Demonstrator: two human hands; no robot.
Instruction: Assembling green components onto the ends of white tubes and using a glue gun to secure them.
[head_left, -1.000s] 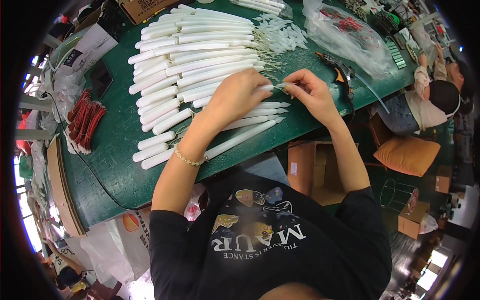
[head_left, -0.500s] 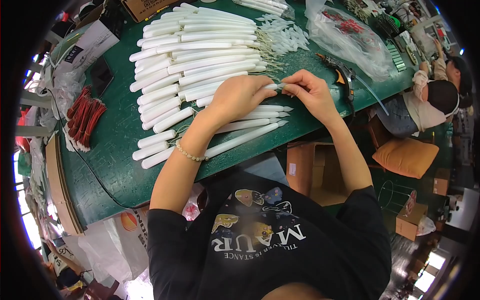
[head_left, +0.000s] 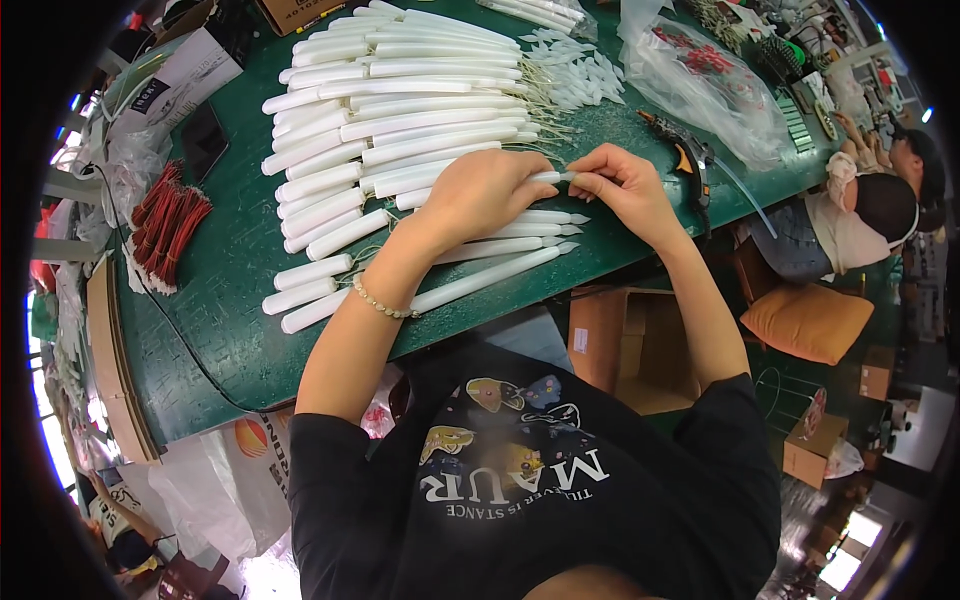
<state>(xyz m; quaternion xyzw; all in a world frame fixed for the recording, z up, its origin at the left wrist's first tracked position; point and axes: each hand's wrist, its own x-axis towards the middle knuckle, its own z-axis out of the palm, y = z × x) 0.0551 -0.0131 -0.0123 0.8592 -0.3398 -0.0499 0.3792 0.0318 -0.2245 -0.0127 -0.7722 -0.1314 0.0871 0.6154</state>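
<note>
Green surface (head_left: 240, 250), white sticks (head_left: 430, 122) lying in rows, left hand (head_left: 488, 190) grasping one stick (head_left: 544, 177) near its end over the surface, right hand (head_left: 628, 192) pinching at that end, pale pointed tips (head_left: 576, 72) piled beyond, glue gun (head_left: 697, 178) at right, thin red bundles (head_left: 168, 235) at left

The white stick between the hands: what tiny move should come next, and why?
Perhaps a gentle push by the right hand toward the white stick: that hand pinches at the stick's end, the left hand grips the stick, and nearby sticks have pointed tips.
</note>
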